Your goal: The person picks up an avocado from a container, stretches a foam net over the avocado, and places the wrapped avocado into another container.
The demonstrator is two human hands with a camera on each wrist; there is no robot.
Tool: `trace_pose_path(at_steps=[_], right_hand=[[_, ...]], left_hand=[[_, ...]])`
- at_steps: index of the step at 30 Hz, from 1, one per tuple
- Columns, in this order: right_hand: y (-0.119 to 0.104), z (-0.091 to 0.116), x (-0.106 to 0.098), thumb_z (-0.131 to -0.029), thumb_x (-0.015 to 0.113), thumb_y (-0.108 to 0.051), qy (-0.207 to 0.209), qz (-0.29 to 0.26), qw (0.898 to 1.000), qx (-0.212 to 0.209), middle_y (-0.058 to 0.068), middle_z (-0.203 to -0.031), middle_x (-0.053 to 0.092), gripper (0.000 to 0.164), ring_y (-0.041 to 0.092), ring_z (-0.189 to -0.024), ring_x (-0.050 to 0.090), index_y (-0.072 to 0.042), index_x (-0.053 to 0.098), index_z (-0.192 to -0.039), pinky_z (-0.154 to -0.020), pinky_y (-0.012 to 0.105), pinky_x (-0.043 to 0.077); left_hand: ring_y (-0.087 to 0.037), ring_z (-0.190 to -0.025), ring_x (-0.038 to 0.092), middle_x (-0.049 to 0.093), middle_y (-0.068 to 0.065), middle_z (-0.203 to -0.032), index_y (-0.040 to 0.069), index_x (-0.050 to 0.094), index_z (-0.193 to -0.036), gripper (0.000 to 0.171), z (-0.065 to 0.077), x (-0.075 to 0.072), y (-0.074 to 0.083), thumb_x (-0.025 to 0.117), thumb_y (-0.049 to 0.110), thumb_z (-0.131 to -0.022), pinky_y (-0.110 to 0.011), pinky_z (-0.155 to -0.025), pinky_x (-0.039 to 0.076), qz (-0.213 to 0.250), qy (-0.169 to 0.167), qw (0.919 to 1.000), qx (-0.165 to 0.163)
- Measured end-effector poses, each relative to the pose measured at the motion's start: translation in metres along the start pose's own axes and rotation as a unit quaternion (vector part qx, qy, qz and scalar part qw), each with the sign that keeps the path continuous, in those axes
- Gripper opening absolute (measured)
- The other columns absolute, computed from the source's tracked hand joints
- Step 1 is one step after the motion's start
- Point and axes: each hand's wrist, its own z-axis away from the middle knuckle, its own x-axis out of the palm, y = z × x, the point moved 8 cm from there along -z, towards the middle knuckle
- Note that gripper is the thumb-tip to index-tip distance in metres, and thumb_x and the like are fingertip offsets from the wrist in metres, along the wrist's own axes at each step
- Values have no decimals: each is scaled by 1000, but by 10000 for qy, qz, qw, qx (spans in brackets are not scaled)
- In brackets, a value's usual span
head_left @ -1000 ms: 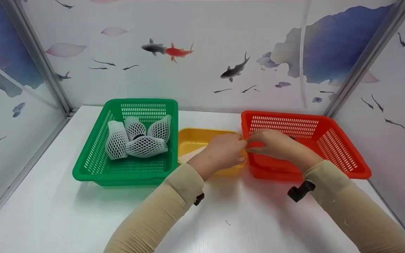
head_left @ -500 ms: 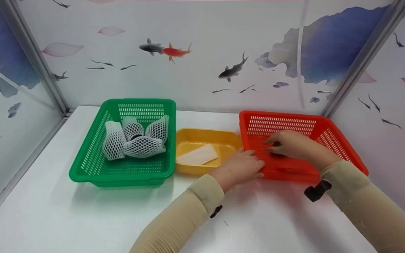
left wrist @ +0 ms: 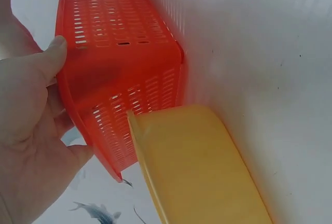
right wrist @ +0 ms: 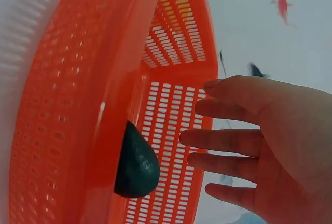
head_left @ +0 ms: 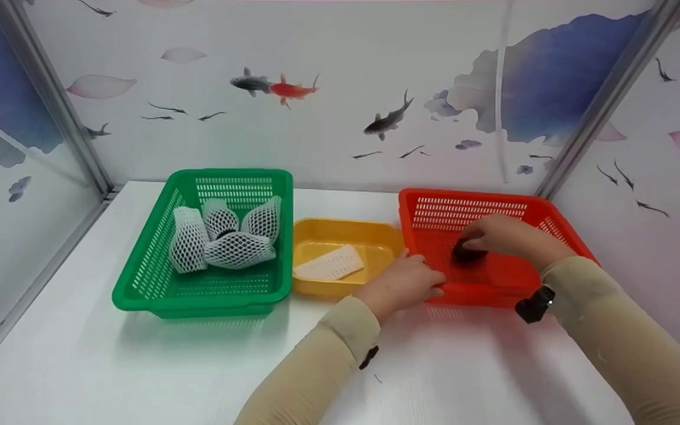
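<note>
In the head view my left hand (head_left: 406,280) holds the near-left corner of the red basket (head_left: 493,298), its fingers over the rim. The left wrist view shows the thumb (left wrist: 83,153) outside the wall. My right hand (head_left: 496,236) reaches into that basket, close over a dark avocado (head_left: 465,255). From the right wrist, the fingers (right wrist: 223,140) are spread and nearly straight, a gap apart from the dark green avocado (right wrist: 137,167), which the basket wall partly hides. Between the baskets, a yellow bin (head_left: 349,289) contains a flat white foam net sleeve (head_left: 333,264).
At the left, a green basket (head_left: 210,304) holds several pieces in white foam net sleeves (head_left: 239,250). The yellow bin touches or nearly touches both baskets. Behind stands a panel (head_left: 328,35) with painted fish, and side panels flank the white table (head_left: 198,366).
The hands have parted from where they met above the yellow bin's right end. My left came down to the red basket's corner; my right moved over the avocado. The foam sleeve is uncovered.
</note>
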Motion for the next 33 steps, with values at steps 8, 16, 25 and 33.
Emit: trace_pose_path(at_steps=[8,16,25,33], right_hand=[[17,-15,-4,-95,64,-19,-172,-203,9991,341,10,-102,68,29,30,-92,60,-3,68,-118,-88,52,48],[34,-30,-7,-93,66,-20,-278,-295,9977,536,12,-104,68,31,31,-94,60,-1,67,-119,-89,54,48],[44,-46,-3,-89,69,-13,-349,-373,9965,666,13,-105,67,30,30,-95,60,1,68,-116,-89,54,47],[52,-45,2,-87,71,-7,-541,-568,9936,814,10,-103,68,29,28,-93,60,-2,69,-115,-89,54,47]], left_hand=[[-9,-108,44,62,14,-100,31,67,-124,33,1,-3,-1,63,39,-92,-42,-114,20,124,-147,9998,-107],[-8,-105,43,56,14,-94,31,68,-120,31,3,-6,-4,66,37,-90,-37,-110,26,490,-136,9986,-169],[-8,-102,44,57,13,-91,29,69,-115,25,3,-6,-3,64,38,-92,-40,-112,25,311,-42,9995,-41],[-7,-102,44,58,14,-93,31,67,-119,29,2,-4,-1,65,38,-91,-38,-111,25,216,-90,9997,-12]])
